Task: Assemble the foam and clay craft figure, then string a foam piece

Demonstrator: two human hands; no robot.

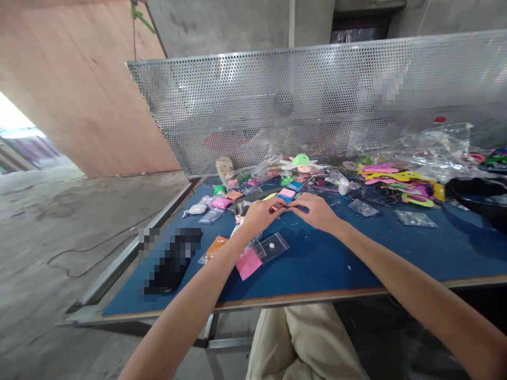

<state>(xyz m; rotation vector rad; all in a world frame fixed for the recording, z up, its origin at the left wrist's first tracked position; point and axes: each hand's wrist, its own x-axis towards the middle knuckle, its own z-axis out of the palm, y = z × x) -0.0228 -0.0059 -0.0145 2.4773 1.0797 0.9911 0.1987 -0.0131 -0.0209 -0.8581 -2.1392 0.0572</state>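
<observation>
My left hand (pixel 261 212) and my right hand (pixel 315 211) meet fingertip to fingertip over the blue tabletop (pixel 356 253). Both pinch a small item between them that is too small to name. Just past the fingers lie a pink clay block (pixel 287 193) and a blue one (pixel 295 186). Below my left wrist lie a pink packet (pixel 249 263), an orange packet (pixel 216 247) and a clear bag with a white dot (pixel 272 245).
Several small clay packets (pixel 222 202) and a green-and-pink foam figure (pixel 301 162) lie toward the back. Colourful foam shapes (pixel 396 182) and crumpled clear plastic (pixel 435 148) fill the right. A perforated metal screen (pixel 317 100) stands behind. A dark blurred object (pixel 174 261) lies at left.
</observation>
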